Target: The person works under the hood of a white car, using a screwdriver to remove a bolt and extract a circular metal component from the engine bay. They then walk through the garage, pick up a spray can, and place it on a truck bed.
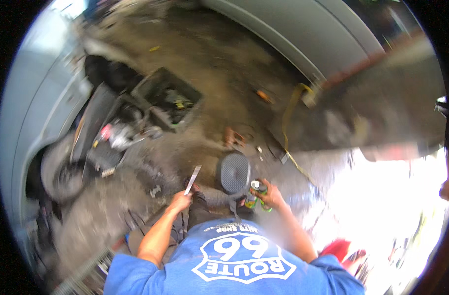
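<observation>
My left hand point(180, 200) is closed round the lower end of a thin, flat, pale strip point(193, 180), which may be a ruler or a blade. The strip's free end points up and away from me. To the right, my right hand point(273, 195) grips a small green container point(250, 201) with a pale and dark top, a can or bottle; blur hides its exact kind, and there may be two together. Between and just beyond my hands stands a dark grey rounded block point(234, 172) with a mesh-like top. Neither hand touches it.
A dark crate point(197, 96) with loose items stands ahead left. Nearer are a clear plastic bag point(121, 139) and a wheel point(62, 169) by a pale vehicle panel point(33, 83). A yellow strap or hose point(286, 123) runs along the right; an orange object point(264, 96) lies beyond.
</observation>
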`<state>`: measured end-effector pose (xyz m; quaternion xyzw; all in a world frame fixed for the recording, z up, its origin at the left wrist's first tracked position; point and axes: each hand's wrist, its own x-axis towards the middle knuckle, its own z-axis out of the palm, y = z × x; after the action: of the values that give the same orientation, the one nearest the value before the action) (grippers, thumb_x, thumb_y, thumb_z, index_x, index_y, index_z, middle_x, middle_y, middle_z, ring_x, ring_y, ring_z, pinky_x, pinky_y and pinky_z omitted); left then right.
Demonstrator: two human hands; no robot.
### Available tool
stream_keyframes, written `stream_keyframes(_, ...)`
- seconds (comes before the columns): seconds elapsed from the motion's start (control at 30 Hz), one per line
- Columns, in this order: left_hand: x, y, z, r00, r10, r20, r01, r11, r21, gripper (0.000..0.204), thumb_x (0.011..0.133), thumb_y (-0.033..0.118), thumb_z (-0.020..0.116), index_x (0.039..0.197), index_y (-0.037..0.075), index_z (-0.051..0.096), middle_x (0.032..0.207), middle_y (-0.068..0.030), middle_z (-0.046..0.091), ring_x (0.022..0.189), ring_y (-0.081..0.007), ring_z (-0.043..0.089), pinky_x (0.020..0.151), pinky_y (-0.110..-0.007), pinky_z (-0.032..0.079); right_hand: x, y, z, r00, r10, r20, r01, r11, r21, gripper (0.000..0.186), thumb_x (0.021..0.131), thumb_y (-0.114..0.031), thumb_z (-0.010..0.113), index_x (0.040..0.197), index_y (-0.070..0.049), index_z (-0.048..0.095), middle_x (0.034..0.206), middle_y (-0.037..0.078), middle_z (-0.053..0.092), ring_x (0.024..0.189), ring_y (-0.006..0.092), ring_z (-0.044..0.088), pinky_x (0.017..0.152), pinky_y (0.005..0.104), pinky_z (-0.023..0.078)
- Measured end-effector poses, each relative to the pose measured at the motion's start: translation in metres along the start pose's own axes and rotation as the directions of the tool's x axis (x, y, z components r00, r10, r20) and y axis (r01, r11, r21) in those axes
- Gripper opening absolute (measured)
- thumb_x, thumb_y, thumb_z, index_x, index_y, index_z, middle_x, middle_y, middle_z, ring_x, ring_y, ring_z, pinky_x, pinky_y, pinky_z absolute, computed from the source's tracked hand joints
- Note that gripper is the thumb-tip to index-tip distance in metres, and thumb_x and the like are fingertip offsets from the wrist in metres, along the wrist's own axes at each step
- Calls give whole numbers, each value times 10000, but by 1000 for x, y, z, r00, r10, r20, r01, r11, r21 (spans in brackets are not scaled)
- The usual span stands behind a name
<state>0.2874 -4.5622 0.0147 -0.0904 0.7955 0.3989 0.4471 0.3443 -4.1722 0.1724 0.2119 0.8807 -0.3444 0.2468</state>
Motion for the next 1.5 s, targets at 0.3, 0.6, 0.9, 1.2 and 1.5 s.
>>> stream_keyframes(0.3,51,-117,-9,983,-62,170,-105,570,815,502,917,453,583,934,-25,736,939,-297,702,932,-431,705,782,-520,543,-153,255,60,721,631,-288,-392,713,582,669,805,-475,776,1329,-110,579,1145,210,703,1108,378,661,925,459,522)
stream_keyframes(0.6,82,93,213,986,39,163,-149,648,747,333,920,267,543,1100,48,716,872,-280,708,689,-391,709,599,-491,569,-314,454,152,441,897,36,-506,215,835,686,803,-503,767,1331,-110,573,1228,214,670,1172,375,631,970,462,526)
stream_keyframes(0.9,61,410,536,748,-254,613,-472,445,761,437,869,-26,526,1286,31,642,954,-233,721,697,-318,734,561,-427,593,-385,541,148,57,998,13,-342,8,940,834,772,-559,791,1396,-73,528,1262,204,661,1208,348,619,1022,424,495)
stream_keyframes(1.2,155,459,694,731,-353,584,-546,211,811,334,883,181,651,1181,54,733,1135,-98,738,936,-232,710,830,-397,560,-363,617,31,59,997,57,-370,-31,928,777,767,-583,782,1346,-106,581,1247,177,674,1197,341,626,1011,423,497)
stream_keyframes(1.5,105,695,788,415,-279,866,-777,387,497,455,834,148,721,1251,2,612,1251,-122,631,1214,-193,562,1038,-366,419,-338,733,-148,91,970,224,-405,-169,899,759,750,-592,783,1290,-86,615,1242,182,676,1188,343,632,1006,417,498)
